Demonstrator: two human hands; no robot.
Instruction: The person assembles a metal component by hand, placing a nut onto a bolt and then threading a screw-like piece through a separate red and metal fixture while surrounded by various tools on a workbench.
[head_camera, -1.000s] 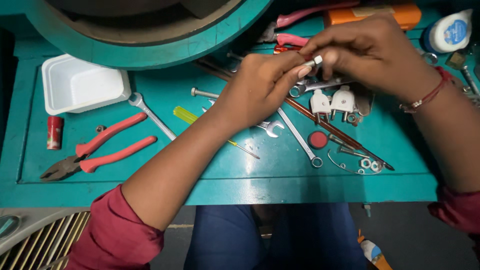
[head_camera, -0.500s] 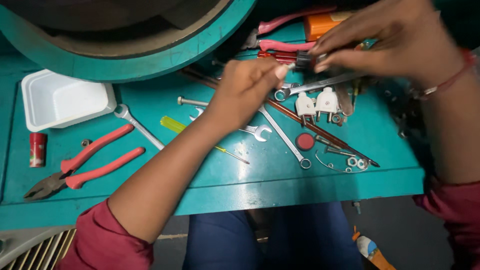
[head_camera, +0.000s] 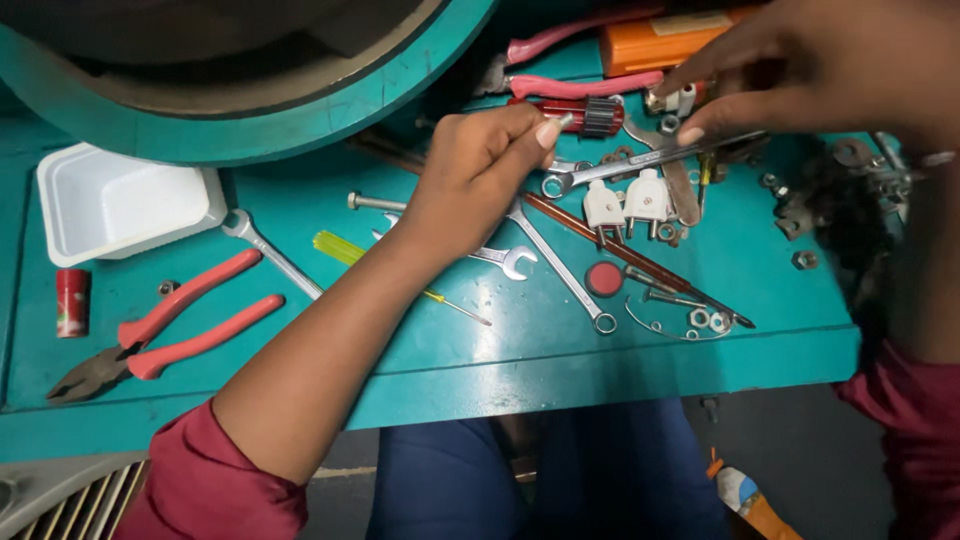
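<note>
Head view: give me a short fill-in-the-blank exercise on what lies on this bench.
1. The pliers have ___ handles.
2. The empty tray is ___ in colour.
3. The two white plugs lie between the left hand and the ___ hand.
4. The bench top is painted ___.

Missing words: red; white; right; teal

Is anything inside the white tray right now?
No, the white tray sits empty at the bench's left, above the red-handled pliers.

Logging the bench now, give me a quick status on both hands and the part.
Left hand closed, pinching something small, too small to tell. Right hand holds small metal part in fingertips. Spanners, white plugs crowd the teal bench below.
</note>
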